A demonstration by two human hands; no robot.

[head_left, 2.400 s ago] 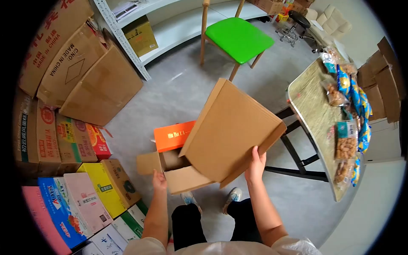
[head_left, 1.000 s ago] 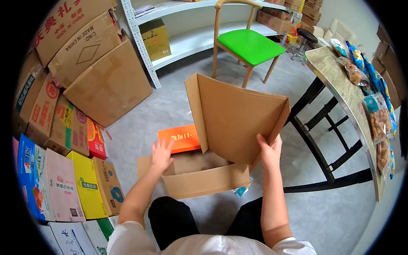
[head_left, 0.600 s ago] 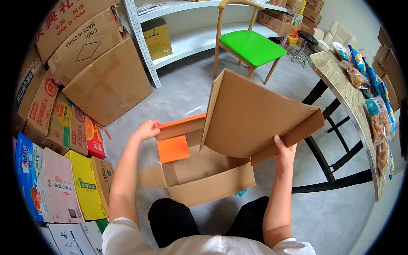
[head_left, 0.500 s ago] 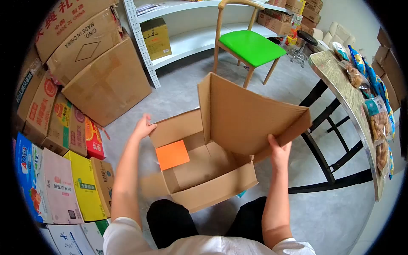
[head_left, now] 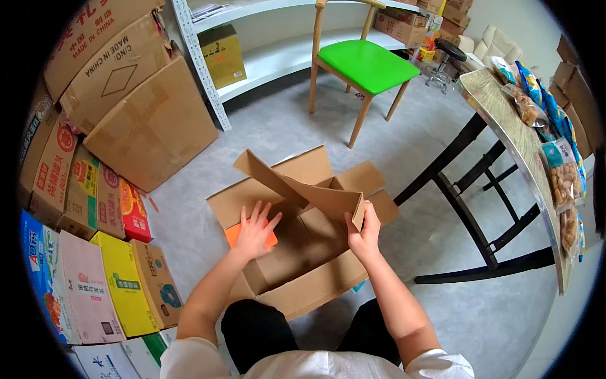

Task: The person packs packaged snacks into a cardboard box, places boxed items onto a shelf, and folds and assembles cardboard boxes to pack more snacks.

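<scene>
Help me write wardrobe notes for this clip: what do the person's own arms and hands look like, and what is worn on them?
The left hand and right hand are bare: no gloves, rings, watch or bracelet show. The left sleeve and right sleeve are white, short and loose, leaving both forearms uncovered.

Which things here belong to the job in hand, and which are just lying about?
In the job:
open carton
orange panel, under left hand
cardboard piece, gripped by right hand

Lying about:
green chair
snack bags
yellow carton
</scene>
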